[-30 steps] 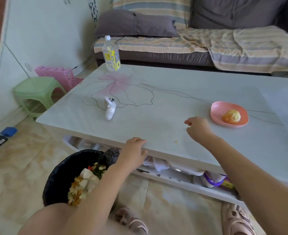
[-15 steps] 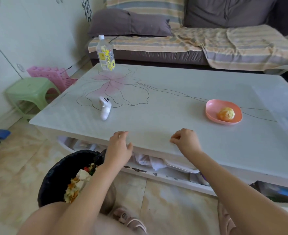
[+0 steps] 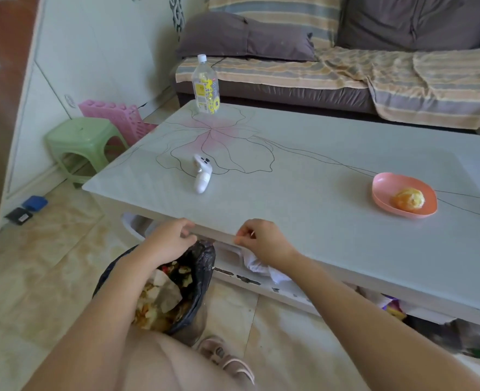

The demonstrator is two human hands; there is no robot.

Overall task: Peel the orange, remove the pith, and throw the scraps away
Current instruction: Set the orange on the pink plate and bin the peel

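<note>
The peeled orange (image 3: 408, 199) lies on a pink plate (image 3: 382, 185) at the right of the white table (image 3: 317, 193). My left hand (image 3: 171, 241) is at the table's front edge, cupped just below the rim and above the black-lined bin (image 3: 202, 266), which holds peel scraps (image 3: 154, 309). My right hand (image 3: 262, 242) is a little to its right on the same edge, fingers curled with the tips bunched against the rim. Whether a small scrap sits under those fingertips is too small to tell.
A white controller (image 3: 202, 174) and a clear bottle with a yellow label (image 3: 206, 86) stand on the table's left half. Left of the table are a green stool (image 3: 83, 142) and a pink crate (image 3: 114, 117). A sofa (image 3: 346, 80) runs behind. My sandalled foot (image 3: 227, 359) is beside the bin.
My right hand has slid from mid-table, near the plate, back to the front edge. My left hand has dropped slightly, from on the edge to just under it over the bin.
</note>
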